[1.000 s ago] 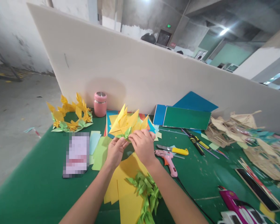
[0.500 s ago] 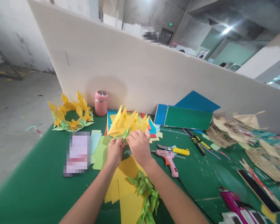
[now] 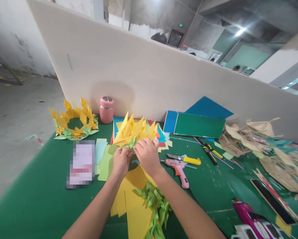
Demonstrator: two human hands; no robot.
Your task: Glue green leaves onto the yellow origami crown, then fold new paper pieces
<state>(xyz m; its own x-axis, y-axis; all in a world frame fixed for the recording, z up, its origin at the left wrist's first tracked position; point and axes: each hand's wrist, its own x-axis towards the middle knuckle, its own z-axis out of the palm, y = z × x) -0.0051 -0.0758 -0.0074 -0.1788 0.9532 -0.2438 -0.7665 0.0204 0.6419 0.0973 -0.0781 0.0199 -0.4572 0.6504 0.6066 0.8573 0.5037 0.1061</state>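
Observation:
A crown of pointed yellow folded paper (image 3: 136, 127) stands in front of me at mid-table. At its lower front edge sits a green folded paper leaf (image 3: 132, 142). My left hand (image 3: 120, 162) is closed, thumb and fingers pinching the leaf at the crown's base. Bent fingers of my right hand (image 3: 148, 156) close over the crown's lower right edge, right beside the leaf; its fingertips are partly hidden. Below my wrists lie yellow paper sheets (image 3: 137, 212) and a cluster of green folded leaves (image 3: 155, 199). Light green paper (image 3: 106, 164) lies left of my left hand.
Another yellow-and-green paper crown (image 3: 76, 124) and a pink flask (image 3: 106, 109) stand at back left. On the right lie a pink glue gun (image 3: 177, 169), a yellow utility knife (image 3: 188, 160), black-and-yellow pens or cutters (image 3: 208, 151) and a magenta device (image 3: 248, 215). A white partition (image 3: 139, 73) rises behind.
Both hands keep nearly the same hold on the crown and leaf. The whole view has shifted slightly; nothing on the table has visibly moved.

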